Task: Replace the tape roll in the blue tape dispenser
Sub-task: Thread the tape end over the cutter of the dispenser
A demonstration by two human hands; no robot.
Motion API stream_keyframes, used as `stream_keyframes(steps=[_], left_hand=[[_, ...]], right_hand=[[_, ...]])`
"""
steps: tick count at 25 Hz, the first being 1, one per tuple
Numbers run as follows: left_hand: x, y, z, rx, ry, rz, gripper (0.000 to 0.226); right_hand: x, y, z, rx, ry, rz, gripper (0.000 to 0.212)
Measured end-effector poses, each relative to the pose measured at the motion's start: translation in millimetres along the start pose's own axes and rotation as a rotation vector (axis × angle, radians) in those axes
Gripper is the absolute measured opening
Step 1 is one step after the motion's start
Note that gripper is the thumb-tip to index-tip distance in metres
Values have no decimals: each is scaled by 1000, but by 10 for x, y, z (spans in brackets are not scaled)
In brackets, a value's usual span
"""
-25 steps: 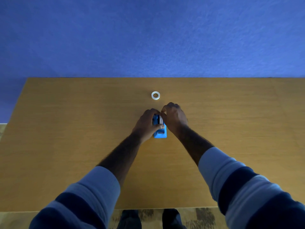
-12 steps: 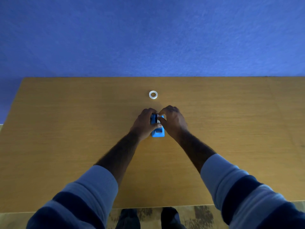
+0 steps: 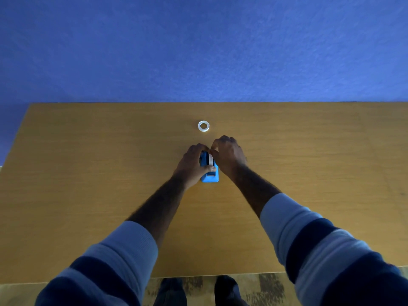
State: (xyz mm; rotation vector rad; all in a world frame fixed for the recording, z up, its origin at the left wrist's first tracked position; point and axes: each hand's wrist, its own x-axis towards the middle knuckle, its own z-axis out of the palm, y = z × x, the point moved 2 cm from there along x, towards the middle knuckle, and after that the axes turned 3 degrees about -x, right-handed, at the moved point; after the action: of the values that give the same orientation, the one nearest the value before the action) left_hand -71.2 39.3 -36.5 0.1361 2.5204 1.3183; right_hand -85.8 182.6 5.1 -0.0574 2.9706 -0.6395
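Note:
The blue tape dispenser (image 3: 209,176) stands on the wooden table (image 3: 88,173), near its middle. My left hand (image 3: 191,166) wraps its left side and holds it down. My right hand (image 3: 228,156) pinches a pale tape roll (image 3: 210,159) on a dark hub at the dispenser's top, between both hands. A second small whitish ring of tape (image 3: 203,126) lies flat on the table just beyond my hands, apart from them. Most of the dispenser's far end is hidden by my fingers.
A blue wall rises behind the table's far edge. The table's near edge (image 3: 198,277) runs below my sleeves, with patterned floor and my feet under it.
The hands stay on the dispenser; my right fingers shifted slightly at the roll on top, and the white roll shows more between the hands. The loose ring has not moved.

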Motion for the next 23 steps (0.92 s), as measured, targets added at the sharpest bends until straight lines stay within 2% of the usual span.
stream_keyframes(steps=[7, 12, 18, 23], left_hand=[[-33, 29, -4, 26, 12, 29, 48], [-59, 42, -19, -7, 17, 34, 55], [-70, 48, -38, -22, 40, 74, 40], [-50, 11, -33, -47, 32, 66, 43]], right_hand=[[-120, 14, 29, 50, 72, -17, 11], [-66, 5, 34, 23, 60, -1, 12], [-69, 36, 51, 44, 46, -3, 14], [-176, 117, 88, 109, 26, -15, 19]])
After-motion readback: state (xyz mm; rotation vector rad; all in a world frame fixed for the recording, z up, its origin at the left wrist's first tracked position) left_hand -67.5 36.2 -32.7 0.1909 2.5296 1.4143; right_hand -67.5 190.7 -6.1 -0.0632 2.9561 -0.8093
